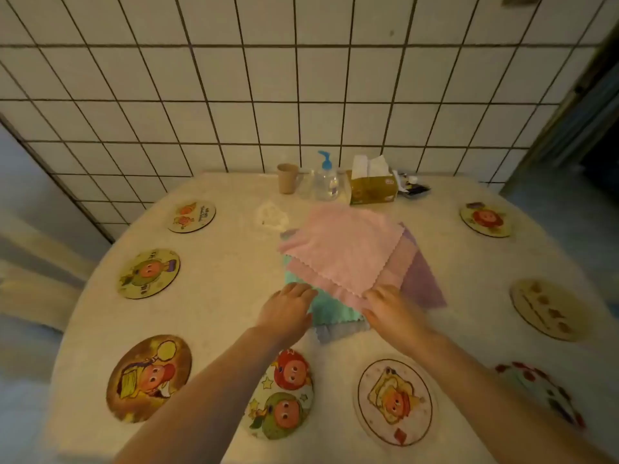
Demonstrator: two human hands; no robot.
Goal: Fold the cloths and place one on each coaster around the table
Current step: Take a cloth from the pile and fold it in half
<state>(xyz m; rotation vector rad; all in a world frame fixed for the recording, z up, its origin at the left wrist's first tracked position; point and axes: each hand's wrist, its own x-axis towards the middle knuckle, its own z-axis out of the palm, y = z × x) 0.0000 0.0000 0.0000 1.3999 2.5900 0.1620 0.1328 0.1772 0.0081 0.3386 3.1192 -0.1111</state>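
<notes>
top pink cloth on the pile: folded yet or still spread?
Spread. The top pink cloth lies flat as a single open square on the cloth pile, zigzag edges showing, with no fold line visible.

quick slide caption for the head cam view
Both hands, left and right, reach the pink cloth atop the stack; coasters ring the table.

Pink cloth (341, 249) fluffy; wall tiles (268, 78) glossy.
</notes>
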